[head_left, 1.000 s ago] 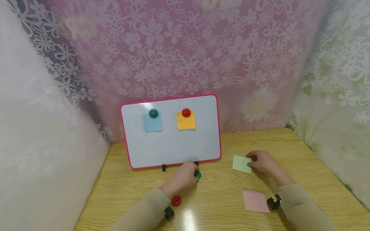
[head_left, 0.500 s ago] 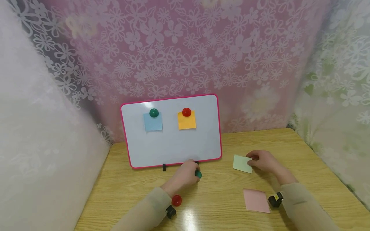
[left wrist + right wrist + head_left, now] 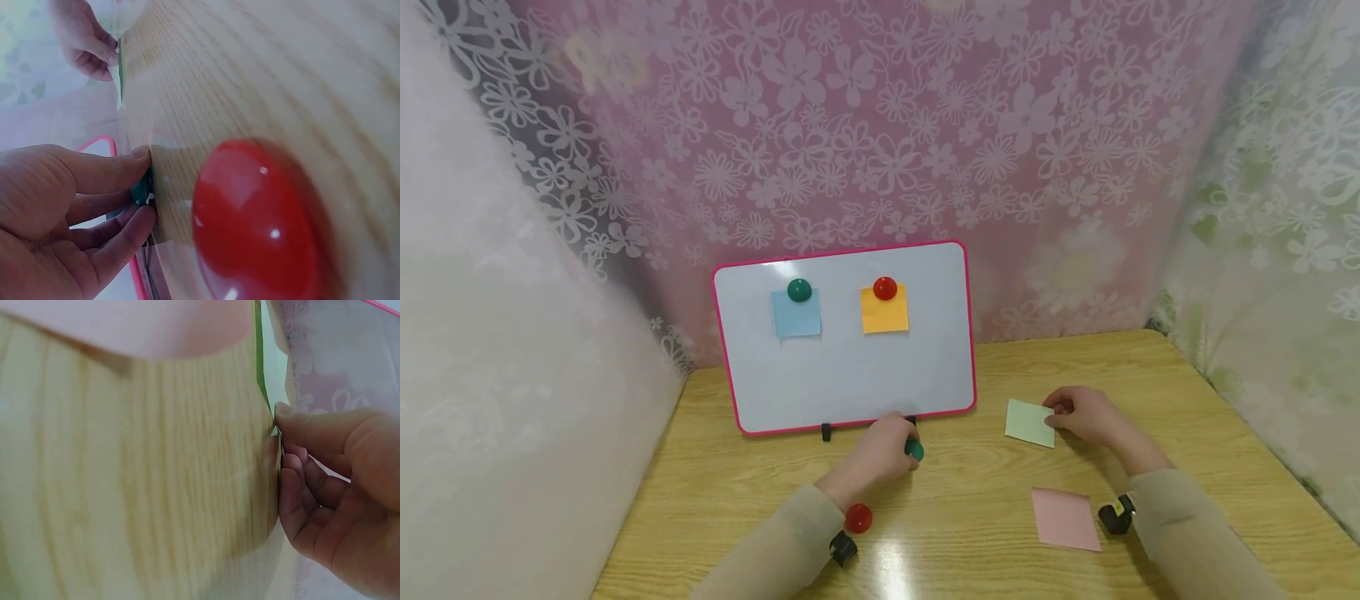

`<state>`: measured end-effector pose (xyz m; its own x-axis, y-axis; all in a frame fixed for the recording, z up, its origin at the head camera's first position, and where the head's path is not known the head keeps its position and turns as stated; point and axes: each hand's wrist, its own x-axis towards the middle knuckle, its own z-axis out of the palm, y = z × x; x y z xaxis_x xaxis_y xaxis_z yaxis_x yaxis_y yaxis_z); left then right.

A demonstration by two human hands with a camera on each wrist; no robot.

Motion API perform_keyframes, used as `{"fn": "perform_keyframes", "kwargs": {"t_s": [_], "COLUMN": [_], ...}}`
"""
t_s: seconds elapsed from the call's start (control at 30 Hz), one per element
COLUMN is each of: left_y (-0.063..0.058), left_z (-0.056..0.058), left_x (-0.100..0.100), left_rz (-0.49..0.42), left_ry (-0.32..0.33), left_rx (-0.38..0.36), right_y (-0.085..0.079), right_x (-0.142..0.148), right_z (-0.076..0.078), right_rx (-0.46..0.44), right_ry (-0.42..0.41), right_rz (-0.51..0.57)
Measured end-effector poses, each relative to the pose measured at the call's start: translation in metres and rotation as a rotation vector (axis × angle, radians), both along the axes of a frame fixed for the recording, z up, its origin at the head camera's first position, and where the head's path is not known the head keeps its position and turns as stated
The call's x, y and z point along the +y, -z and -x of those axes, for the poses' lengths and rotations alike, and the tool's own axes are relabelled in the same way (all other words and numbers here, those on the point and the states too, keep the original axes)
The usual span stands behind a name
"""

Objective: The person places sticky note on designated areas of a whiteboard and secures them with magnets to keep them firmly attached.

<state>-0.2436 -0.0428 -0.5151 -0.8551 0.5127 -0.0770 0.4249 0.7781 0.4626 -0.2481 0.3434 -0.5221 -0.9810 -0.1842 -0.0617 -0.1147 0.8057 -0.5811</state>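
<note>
My left hand (image 3: 886,450) pinches a round green magnet (image 3: 914,450) between thumb and fingers, low over the table by the whiteboard's foot. In the left wrist view the green magnet (image 3: 142,190) is partly hidden by the fingertips. My right hand (image 3: 1086,415) pinches the right edge of a pale green sticky note (image 3: 1028,423) at the table surface. The right wrist view shows the thumb and fingers on that green note (image 3: 273,369) edge-on. A red magnet (image 3: 859,518) lies beside my left wrist, and a pink sticky note (image 3: 1066,520) lies near my right wrist.
A pink-framed whiteboard (image 3: 850,375) stands at the back on small black feet (image 3: 826,432). On it, a green magnet (image 3: 800,290) holds a blue note (image 3: 797,317) and a red magnet (image 3: 885,288) holds an orange note (image 3: 884,312). Floral curtains (image 3: 925,150) enclose the wooden table (image 3: 970,517).
</note>
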Motion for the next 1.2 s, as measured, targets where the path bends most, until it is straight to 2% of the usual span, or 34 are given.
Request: {"fn": "perform_keyframes", "kwargs": {"t_s": [1.2], "left_y": [-0.0019], "left_z": [0.0008], "left_x": [0.0005], "left_rz": [0.026], "left_ry": [0.004], "left_rx": [0.020], "right_y": [0.0025], "right_x": [0.0018], "right_z": [0.0026], "right_rx": [-0.030], "right_ry": [0.019], "right_rz": [0.035]}}
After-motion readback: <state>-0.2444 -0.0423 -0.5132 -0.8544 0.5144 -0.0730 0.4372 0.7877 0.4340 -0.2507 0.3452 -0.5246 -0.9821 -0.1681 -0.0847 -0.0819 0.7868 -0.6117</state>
